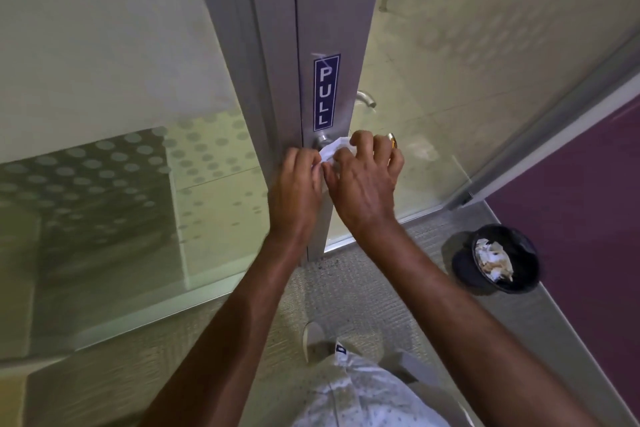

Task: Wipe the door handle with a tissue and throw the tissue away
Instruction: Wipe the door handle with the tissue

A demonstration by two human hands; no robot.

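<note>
A white tissue (333, 151) is bunched over the metal door handle (322, 140), whose round base shows just below a blue PULL sign (326, 92). My right hand (363, 180) is curled over the tissue and the handle's lever, fingers pressed on top. My left hand (295, 189) pinches the tissue's left edge beside the door frame. The lever itself is hidden under the tissue and my fingers. A black waste bin (519, 255) with crumpled paper inside stands on the floor to the lower right.
The grey door frame (332, 17) runs between frosted glass panels (114, 121) left and right. A second handle (366, 99) shows behind the glass. A purple wall (588, 204) is at right. Carpet and my shoe (313, 340) lie below.
</note>
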